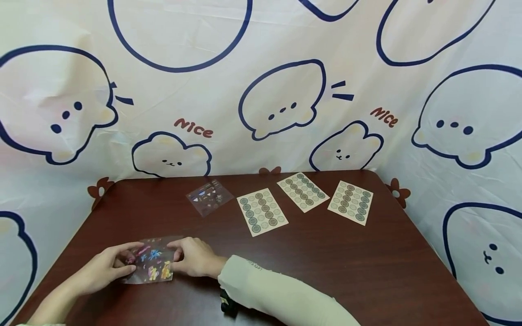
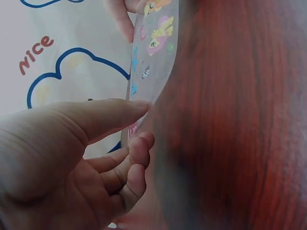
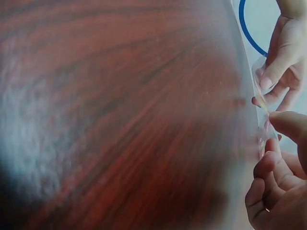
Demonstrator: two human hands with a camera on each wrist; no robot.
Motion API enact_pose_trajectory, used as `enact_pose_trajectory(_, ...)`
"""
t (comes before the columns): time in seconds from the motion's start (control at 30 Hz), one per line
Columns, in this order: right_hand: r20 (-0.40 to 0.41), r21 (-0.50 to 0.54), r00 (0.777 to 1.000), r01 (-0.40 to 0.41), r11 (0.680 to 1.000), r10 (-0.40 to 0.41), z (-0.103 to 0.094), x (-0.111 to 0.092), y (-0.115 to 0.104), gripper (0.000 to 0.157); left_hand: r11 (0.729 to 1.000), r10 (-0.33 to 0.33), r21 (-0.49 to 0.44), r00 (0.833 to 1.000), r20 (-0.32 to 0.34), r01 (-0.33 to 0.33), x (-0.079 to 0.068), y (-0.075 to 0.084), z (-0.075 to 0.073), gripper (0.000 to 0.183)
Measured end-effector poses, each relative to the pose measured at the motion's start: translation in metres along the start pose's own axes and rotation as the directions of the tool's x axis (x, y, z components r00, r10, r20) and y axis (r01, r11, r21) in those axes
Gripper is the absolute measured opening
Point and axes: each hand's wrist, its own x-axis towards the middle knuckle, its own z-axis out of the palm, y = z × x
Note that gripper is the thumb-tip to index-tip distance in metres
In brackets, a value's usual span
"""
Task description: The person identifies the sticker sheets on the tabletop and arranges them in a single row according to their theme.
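Note:
A clear plastic sticker sheet (image 1: 154,266) printed with colourful cartoon ponies is held between both hands, near the front left of the table. My left hand (image 1: 98,270) pinches its left edge, the thumb on the near face and the fingers behind, as the left wrist view shows. At the opposite edge my right hand (image 1: 197,258) pinches the sheet between thumb and fingers. The left wrist view shows the sheet (image 2: 156,57) bowed slightly over the wood. In the right wrist view the sheet appears nearly edge-on, partly hidden by the fingers.
Behind the hands lies another clear sheet (image 1: 209,198) with small dark and white prints. Three cream cards, a left one (image 1: 263,212), a middle one (image 1: 303,192) and a right one (image 1: 350,202), bear rows of round prints. A patterned cloth (image 1: 224,99) hangs around the brown table (image 1: 326,262).

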Motion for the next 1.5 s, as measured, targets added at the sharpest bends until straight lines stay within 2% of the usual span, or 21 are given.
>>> enact_pose_trajectory(0.23,0.03,0.05,0.999,-0.025,0.998,0.024,0.002,-0.002,-0.003,0.048,0.999,0.002,-0.045,1.0,0.025,-0.001,-0.006,-0.006,0.002,0.059)
enact_pose_trajectory(0.43,0.055,0.011,0.997,-0.051,0.999,0.05,0.007,-0.003,-0.006,0.047,0.999,0.005,-0.048,0.998,0.057,-0.002,-0.009,-0.015,0.003,0.059)
enact_pose_trajectory(0.63,0.058,-0.057,0.997,-0.052,0.997,0.055,0.011,-0.002,-0.008,0.047,1.0,0.023,0.004,0.999,0.035,-0.024,-0.013,-0.019,0.005,0.057)
enact_pose_trajectory(0.83,0.058,-0.099,0.995,-0.073,0.992,0.079,0.015,0.002,-0.008,0.047,1.0,-0.003,0.005,1.0,0.015,0.003,-0.013,-0.018,0.007,0.054)
enact_pose_trajectory(1.03,0.037,-0.128,0.996,-0.081,0.988,0.087,0.017,0.006,-0.008,0.048,1.0,0.01,0.015,1.0,-0.012,-0.01,-0.012,-0.017,0.007,0.052)
enact_pose_trajectory(1.37,0.002,-0.203,0.996,-0.084,0.976,0.086,0.019,0.006,-0.009,0.052,0.995,-0.047,0.08,0.997,-0.061,0.052,-0.009,-0.016,0.01,0.055)
enact_pose_trajectory(1.5,0.004,-0.23,0.997,-0.079,0.97,0.082,0.021,0.006,-0.009,0.053,0.995,-0.041,0.088,0.997,-0.059,0.046,-0.009,-0.019,0.011,0.058)
